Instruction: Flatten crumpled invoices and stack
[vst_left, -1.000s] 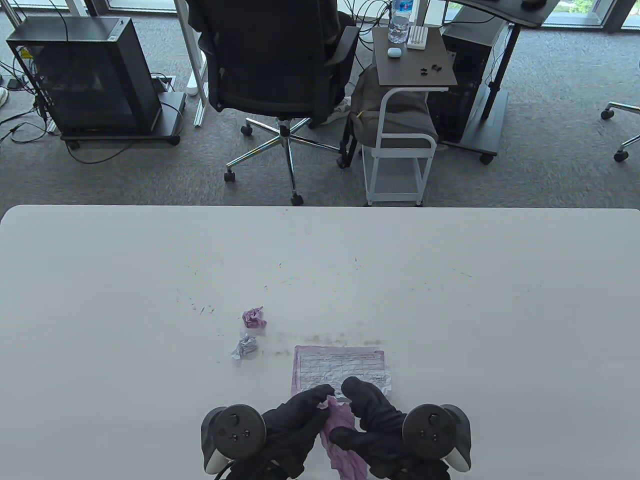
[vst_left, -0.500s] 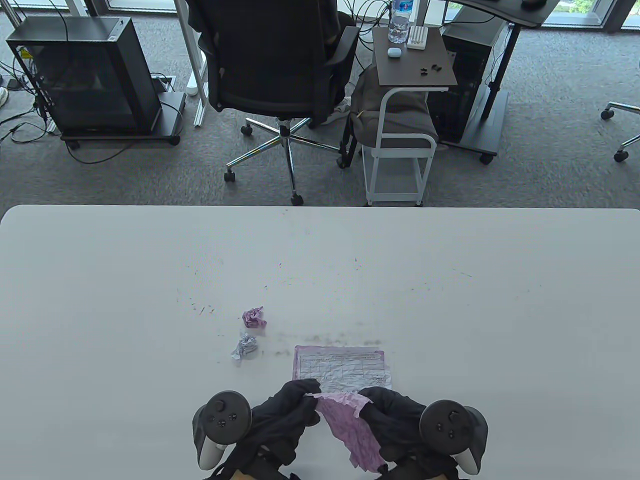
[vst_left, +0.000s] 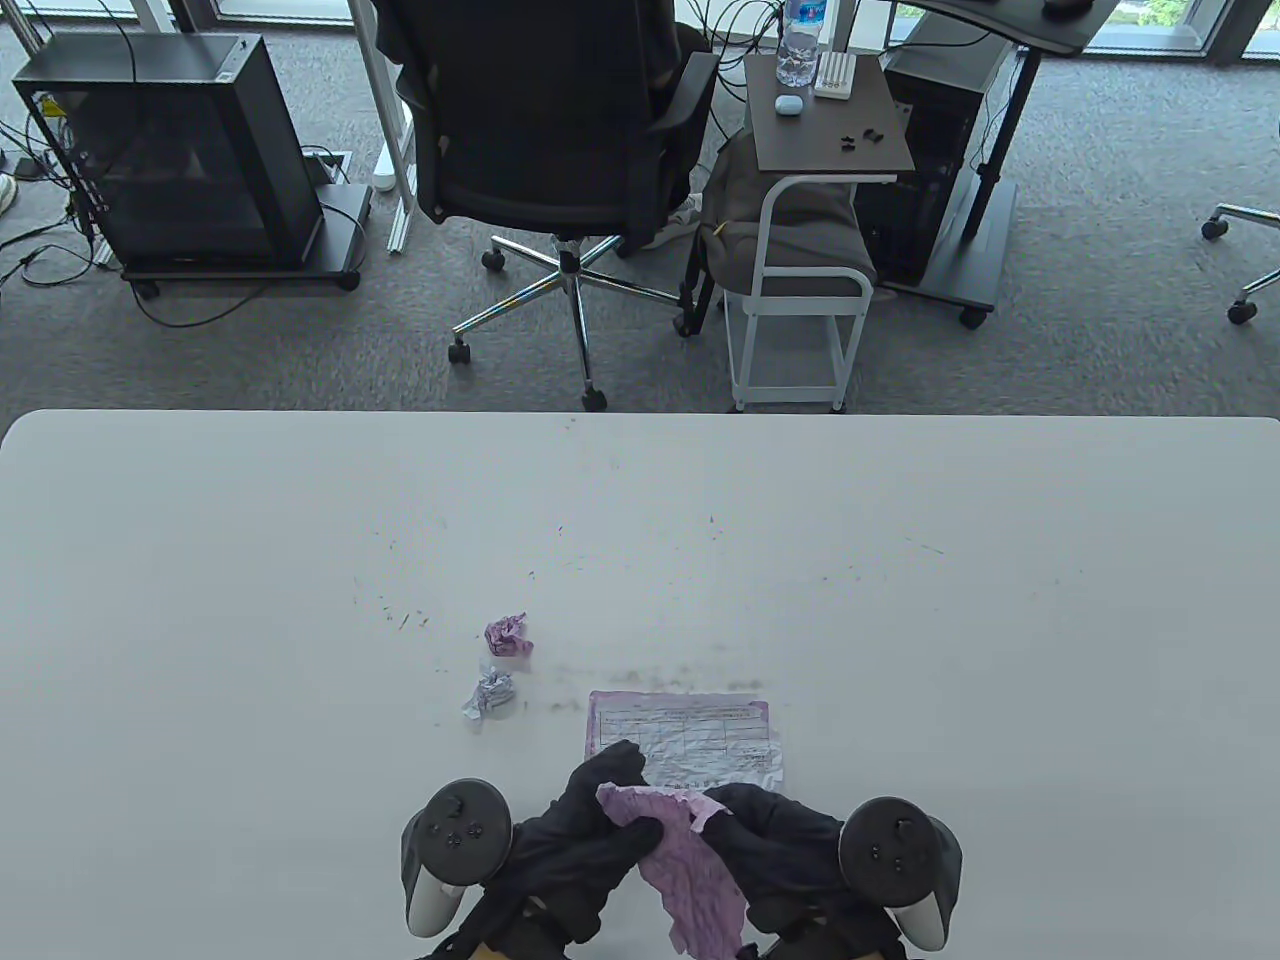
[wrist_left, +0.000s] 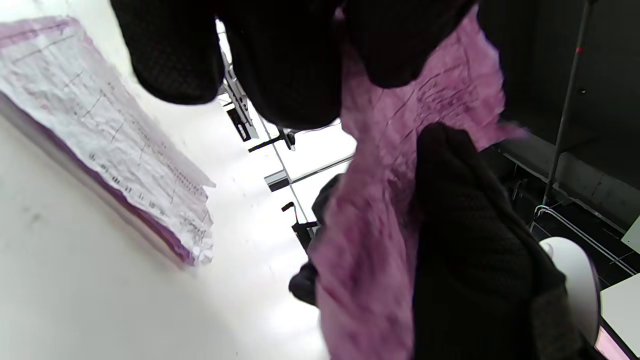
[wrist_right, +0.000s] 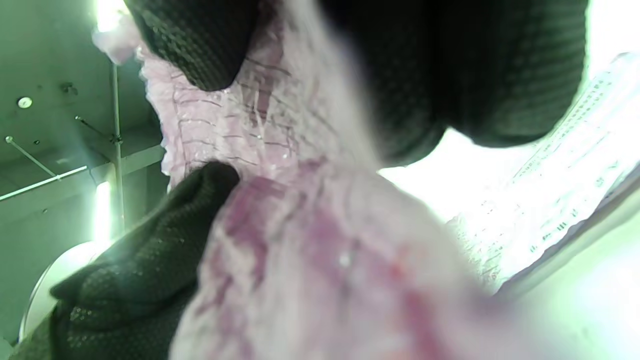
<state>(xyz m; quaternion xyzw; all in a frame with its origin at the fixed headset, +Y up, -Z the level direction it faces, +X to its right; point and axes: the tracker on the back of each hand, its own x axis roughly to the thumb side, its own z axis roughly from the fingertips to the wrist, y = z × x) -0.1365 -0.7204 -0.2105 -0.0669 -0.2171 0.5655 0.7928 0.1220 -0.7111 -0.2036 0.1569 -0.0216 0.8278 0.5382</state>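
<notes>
Bench white, scuffed. Left of centre: two crumpled balls, well apart from the hands. Purple ball is the farther one, white/grey ball sits just nearer and slightly left of it.

Left hand at the near edge, tracker on its back. Grip closed on the top left edge of the pink invoice; left wrist view shows thumb on one face and fingers on the other, paper pinched between.

Pink invoice is partly opened, still heavily wrinkled, held between both hands and hanging down toward the near edge. Whether its lower part touches the bench: can't tell.

Flattened invoice lies flat on the bench just beyond the hands, white form with a purple border, creases visible. Left fingertips overlap its near left corner in the table view; contact can't be confirmed.

Right hand, tracker on its back, grip closed on the pink invoice's top right edge. Right wrist view: thumb pressed against the paper, fingers on the opposite side.
</notes>
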